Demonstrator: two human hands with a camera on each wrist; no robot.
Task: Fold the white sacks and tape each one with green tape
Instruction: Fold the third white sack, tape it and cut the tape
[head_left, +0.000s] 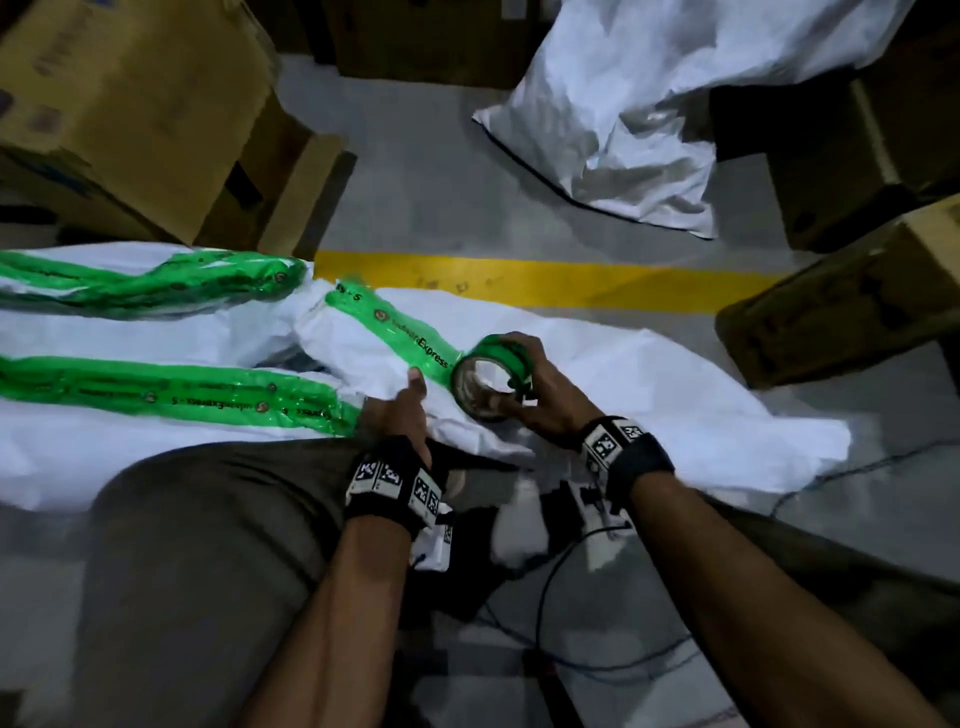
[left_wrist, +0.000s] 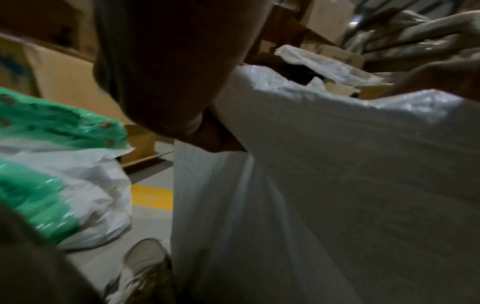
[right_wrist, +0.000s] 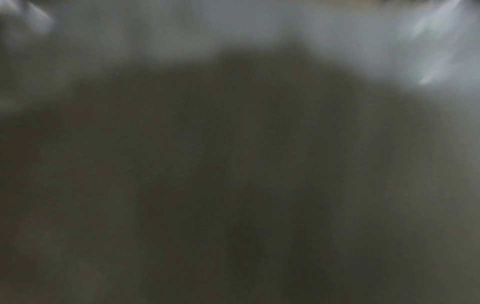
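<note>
Left hand flat on folded white woven plastic sack, fingers fairly straight, pressing fold down just beside fresh tape strip; grips nothing. Right hand curled round roll of green printed packing tape, thumb near core, fingers over top edge. Right wrist cam blurred and dark, no use.

L to R on grey floor: two taped white sack bundles w/ long wrinkled green bands, lying at far left, touching current sack's end. Then current sack across middle, in front of knees, w/ green tape strip running diagonally from far edge to roll, not yet cut. Yellow floor line behind it. Crumpled white plastic bag further back R, still unfolded. Brown cardboard boxes both sides.

Step in hand, prob.: laying tape over fold. To do well:
- keep L palm firm on fold so layers don't spring open;
- pull roll low and taut, close to sack surface, to avoid wrinkles like those on earlier bands;
- carry strip past fold edge before tearing;
- rub strip down w/ free fingers after cut.

Risk: slick woven fabric may slide under palm.
</note>
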